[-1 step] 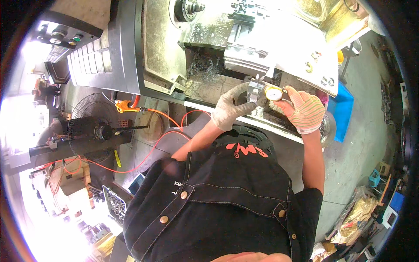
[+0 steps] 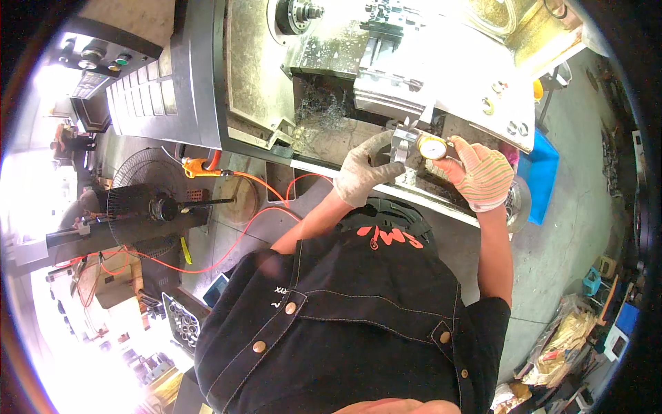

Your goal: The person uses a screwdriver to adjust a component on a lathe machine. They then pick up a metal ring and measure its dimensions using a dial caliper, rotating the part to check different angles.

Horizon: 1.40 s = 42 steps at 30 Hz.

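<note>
My left hand (image 2: 363,170), in a greyish work glove, is closed around a small metal part (image 2: 400,153) with a bright face. A dial caliper (image 2: 432,148) with a round, yellow-rimmed white dial has its jaws at that part. Whether the jaws press on it is too small to tell. Fingers and thumb of my right hand (image 2: 481,176), in a white glove with coloured stripes, are wrapped on the caliper just right of the dial. Both hands are over the front edge of a lathe (image 2: 258,90), whose chuck (image 2: 295,17) shows at the top.
A blue bin (image 2: 543,176) stands right of the lathe. To the left are a large floor fan (image 2: 148,200), an orange air gun (image 2: 200,168) and its looping orange hose (image 2: 227,260). A control panel (image 2: 103,56) is at upper left. A tray of ring-shaped parts (image 2: 181,322) lies lower left.
</note>
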{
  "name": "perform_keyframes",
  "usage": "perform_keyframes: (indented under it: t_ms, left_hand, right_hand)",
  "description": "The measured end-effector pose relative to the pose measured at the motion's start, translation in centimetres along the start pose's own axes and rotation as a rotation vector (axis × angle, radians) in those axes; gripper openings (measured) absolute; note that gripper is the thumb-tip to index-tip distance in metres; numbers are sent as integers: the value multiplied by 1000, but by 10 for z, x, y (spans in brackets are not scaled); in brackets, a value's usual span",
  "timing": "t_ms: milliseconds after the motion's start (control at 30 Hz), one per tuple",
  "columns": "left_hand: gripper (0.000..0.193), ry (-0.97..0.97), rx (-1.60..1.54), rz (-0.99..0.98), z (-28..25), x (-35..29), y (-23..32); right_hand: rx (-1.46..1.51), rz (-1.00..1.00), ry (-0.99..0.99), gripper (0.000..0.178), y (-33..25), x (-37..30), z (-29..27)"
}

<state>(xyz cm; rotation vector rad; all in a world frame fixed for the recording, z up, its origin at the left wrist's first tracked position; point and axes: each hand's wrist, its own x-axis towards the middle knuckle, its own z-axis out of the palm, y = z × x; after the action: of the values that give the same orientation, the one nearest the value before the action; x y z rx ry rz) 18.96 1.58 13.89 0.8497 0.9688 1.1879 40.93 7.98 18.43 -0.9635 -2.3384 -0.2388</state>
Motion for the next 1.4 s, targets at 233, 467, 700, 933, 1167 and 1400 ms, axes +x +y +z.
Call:
perform_keyframes:
  t_ms: [233, 467, 700, 933, 1167, 1400]
  left_hand:
    - [54, 38, 45, 0, 3, 0, -1]
    - [52, 22, 60, 3, 1, 1, 0]
    - [50, 34, -29, 2, 2, 1, 2]
    - [48, 43, 22, 9, 0, 2, 1]
    - [48, 59, 85, 7, 0, 4, 1]
    - [49, 56, 101, 7, 0, 4, 3]
  right_hand:
    - [3, -7, 18, 45, 3, -1, 3]
    - [4, 18, -7, 45, 3, 0, 4]
    - [58, 51, -6, 43, -3, 7, 3]
    - [62, 58, -30, 42, 0, 5, 2]
    - [67, 84, -17, 41, 0, 9, -4]
    - [43, 100, -59, 41, 0, 12, -7]
